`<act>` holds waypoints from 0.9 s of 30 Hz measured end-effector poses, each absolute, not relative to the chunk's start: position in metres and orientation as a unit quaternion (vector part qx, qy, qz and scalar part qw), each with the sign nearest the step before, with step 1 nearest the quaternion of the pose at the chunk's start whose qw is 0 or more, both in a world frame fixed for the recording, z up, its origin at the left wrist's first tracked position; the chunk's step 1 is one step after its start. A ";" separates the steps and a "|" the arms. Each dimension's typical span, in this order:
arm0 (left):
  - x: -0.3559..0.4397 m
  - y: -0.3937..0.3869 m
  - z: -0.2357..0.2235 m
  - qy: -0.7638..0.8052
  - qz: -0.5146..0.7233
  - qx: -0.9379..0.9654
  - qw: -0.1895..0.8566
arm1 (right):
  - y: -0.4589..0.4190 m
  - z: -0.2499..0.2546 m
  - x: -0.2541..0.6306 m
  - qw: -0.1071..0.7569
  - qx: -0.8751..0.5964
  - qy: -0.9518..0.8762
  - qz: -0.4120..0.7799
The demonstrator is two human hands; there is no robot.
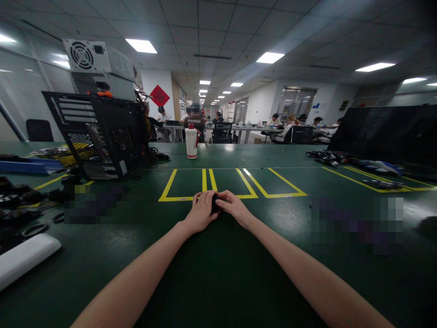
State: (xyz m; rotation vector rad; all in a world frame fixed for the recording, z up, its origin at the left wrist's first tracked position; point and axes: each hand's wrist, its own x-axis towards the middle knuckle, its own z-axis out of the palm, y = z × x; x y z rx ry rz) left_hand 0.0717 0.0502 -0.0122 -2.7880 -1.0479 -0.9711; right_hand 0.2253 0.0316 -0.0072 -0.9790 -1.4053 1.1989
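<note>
Both my hands meet near the middle of the green table (218, 282), just in front of the yellow tape outlines (208, 182). Between them sits a small black object (215, 203), mostly covered by fingers, so its kind does not show. My left hand (202, 210) is closed around its left side. From the right, my right hand (232, 207) pinches the same object with thumb and fingertips.
An opened black computer case (116, 141) stands at left with a power supply (102, 59) on top. A white cup (191, 145) with a red lid stands beyond the outlines. A white rounded object (29, 257) lies front left. Cables (327, 157) lie right; people sit behind.
</note>
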 end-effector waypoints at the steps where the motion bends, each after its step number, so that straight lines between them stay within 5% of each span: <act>1: 0.072 0.050 -0.012 -0.334 -0.308 -0.891 0.005 | 0.033 -0.008 0.226 0.497 -0.409 -0.575 0.505; 27: 0.071 0.051 -0.013 -0.337 -0.307 -0.890 0.008 | 0.033 -0.007 0.233 0.477 -0.364 -0.598 0.532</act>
